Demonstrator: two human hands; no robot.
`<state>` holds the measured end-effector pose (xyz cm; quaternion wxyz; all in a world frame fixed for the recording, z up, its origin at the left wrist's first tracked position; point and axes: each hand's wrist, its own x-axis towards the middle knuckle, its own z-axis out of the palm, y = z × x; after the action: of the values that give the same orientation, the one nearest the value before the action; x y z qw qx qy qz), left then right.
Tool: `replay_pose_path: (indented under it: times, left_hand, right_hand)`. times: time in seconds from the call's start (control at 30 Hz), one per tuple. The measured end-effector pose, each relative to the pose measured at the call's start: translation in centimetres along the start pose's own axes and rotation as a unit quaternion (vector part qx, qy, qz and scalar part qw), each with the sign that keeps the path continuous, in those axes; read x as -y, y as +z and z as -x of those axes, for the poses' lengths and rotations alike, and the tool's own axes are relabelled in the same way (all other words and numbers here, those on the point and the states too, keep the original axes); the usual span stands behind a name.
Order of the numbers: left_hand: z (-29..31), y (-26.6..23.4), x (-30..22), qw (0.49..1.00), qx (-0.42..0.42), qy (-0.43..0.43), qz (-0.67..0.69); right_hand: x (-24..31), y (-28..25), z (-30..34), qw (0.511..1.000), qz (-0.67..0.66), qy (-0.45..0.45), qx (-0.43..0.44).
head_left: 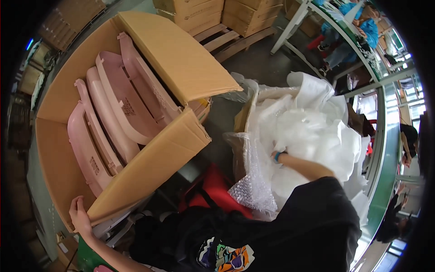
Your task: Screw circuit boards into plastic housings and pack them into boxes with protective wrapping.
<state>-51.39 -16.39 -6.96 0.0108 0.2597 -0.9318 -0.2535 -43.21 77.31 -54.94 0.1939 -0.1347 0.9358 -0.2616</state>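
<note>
Half curled, the left hand (80, 216) touches the box (149, 168). Right of it, the right hand (274, 155), grip unclear, meets crumpled white sheets (312, 131).

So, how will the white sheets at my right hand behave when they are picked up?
The white sheets look floppy, since they droop and crumple. They are probably light for their bulk, seeming thin and loosely heaped.

I've 1 open carton (152, 170), approx. 4 pink pcs (108, 115) in it; my L hand (80, 217) at its edge + R hand (273, 155) rt. of it = 2 hands, 1 blue wristband (277, 156).
</note>
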Motion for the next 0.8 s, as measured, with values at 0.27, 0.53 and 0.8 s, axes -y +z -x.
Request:
replay_pose_path:
  times: [0.27, 0.53, 0.8]
  left_hand:
    - [1.5, -1.8, -2.0, 0.997, -0.066, 0.003, -0.039]
    - [6.3, -1.2, -4.7, 0.982, -0.178, 0.014, -0.057]
    - [6.6, 0.3, -4.1, 0.966, -0.221, 0.129, -0.038]
  right_hand:
    - [4.5, 6.2, -11.5, 0.974, 0.111, 0.172, 0.091]
    - [24.4, -4.9, -18.2, 0.83, 0.424, 0.221, 0.286]
    - [65.1, -38.1, -14.7, 0.916, -0.301, -0.221, 0.146]
